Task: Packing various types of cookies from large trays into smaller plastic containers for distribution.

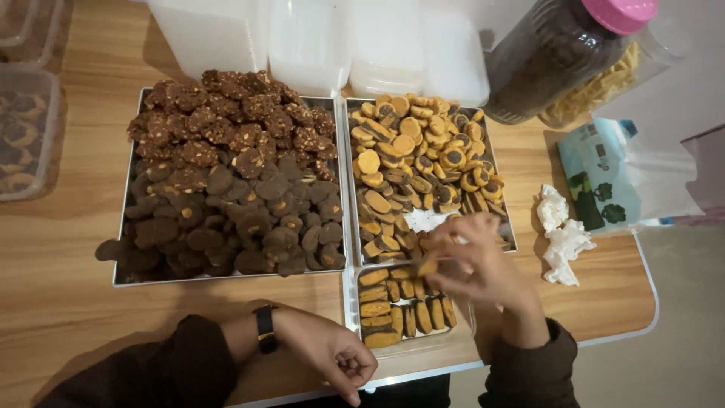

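Observation:
My right hand [477, 261] hovers over the near end of a metal tray of yellow-and-brown cookies [427, 168], pinching one cookie [428, 267] between its fingertips. Just below it sits a clear plastic container [408, 306] with cookies standing in neat rows. My left hand [337, 357], with a black watch on the wrist, rests on the wooden table's front edge, fingers curled in and holding nothing. It lies left of the container.
A second metal tray [226, 177] heaped with dark chocolate cookies fills the middle left. White lidded boxes [317, 41] stand behind. A pink-lidded jar [563, 57], a tissue pack [604, 177] and crumpled tissues [563, 234] lie at the right. Clear containers [23, 128] sit far left.

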